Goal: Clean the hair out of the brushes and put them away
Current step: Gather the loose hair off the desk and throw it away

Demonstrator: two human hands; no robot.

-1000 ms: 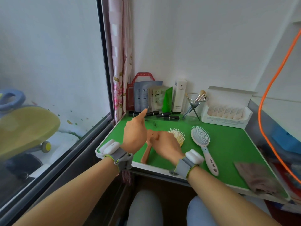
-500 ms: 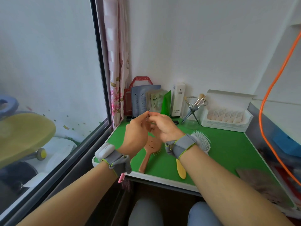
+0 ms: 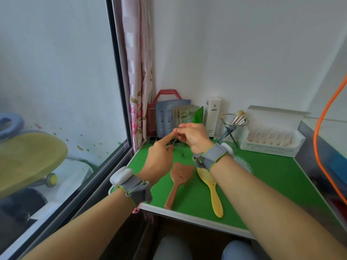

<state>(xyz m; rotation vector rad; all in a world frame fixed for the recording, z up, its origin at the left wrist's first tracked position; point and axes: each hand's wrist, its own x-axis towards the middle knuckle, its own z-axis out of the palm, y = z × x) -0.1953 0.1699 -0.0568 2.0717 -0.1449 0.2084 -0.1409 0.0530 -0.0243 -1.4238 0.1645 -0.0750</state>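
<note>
Above the brown hairbrush (image 3: 179,182), left hand (image 3: 159,158) and right hand (image 3: 193,136) pinch a hair strand (image 3: 175,140); best dropped clear of bristles.

OSM: blue sachet (image 3: 167,118), olive sachet (image 3: 185,117); HUYANSHI: red handle (image 3: 167,92).

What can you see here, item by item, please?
brown brush: one, brown, bristles down on mat
yellow brush: one, yellow, beside brown brush
white brush: one, white, behind right wrist
hair strand: one, dark, between both hands
loose hair: few tufts, dark, on mat
mat: one, green, on table
sachets: several, blue and green, back corner
tall box: one, white, back wall
makeup brushes: several, pale, in wire holder
open box: one, white, back right
cable: one, orange, far right
left hand: one, pinches strand's lower end
right hand: one, pinches its upper end
</note>
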